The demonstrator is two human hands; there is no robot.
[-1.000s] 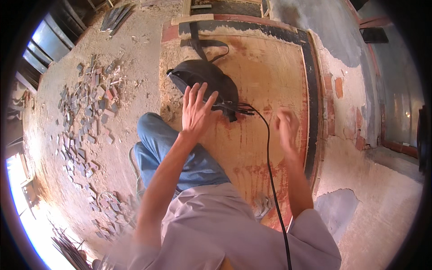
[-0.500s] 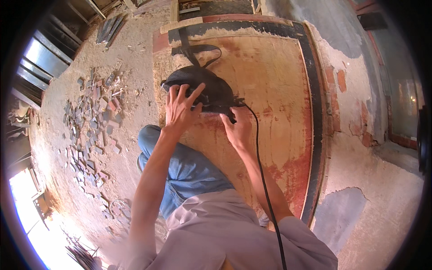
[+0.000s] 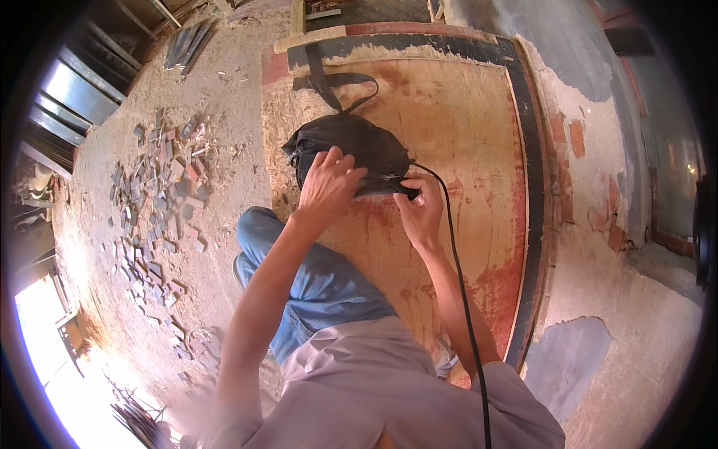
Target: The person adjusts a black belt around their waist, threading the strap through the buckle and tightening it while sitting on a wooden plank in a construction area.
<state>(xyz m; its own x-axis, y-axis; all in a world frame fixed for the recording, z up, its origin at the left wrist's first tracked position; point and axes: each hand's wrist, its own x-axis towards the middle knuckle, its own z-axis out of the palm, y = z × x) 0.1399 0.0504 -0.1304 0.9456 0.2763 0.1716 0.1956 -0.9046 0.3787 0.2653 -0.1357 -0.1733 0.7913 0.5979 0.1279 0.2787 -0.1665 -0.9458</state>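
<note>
A black fabric bag (image 3: 351, 142) with a loose strap (image 3: 345, 82) lies on the worn board in front of me. My left hand (image 3: 327, 183) is on its near side, fingers bent and drawn together against the fabric. Whatever may be between those fingertips is hidden. At the near right corner of the bag, my right hand (image 3: 423, 206) pinches the edge between thumb and fingers. A black cable (image 3: 458, 277) runs from beside that corner down past my right forearm.
The bag rests on a stained wooden board (image 3: 449, 247) with a dark border. Many small tile-like pieces (image 3: 161, 202) litter the floor at left. Dark strips (image 3: 191, 45) lie at the far left. A peeling wall (image 3: 580, 262) stands at right.
My left hand's fingers have gone from spread to closer together. The bag's top now lies flatter, showing more dark fabric. The whole view has shifted slightly, and my right hand stays at the corner.
</note>
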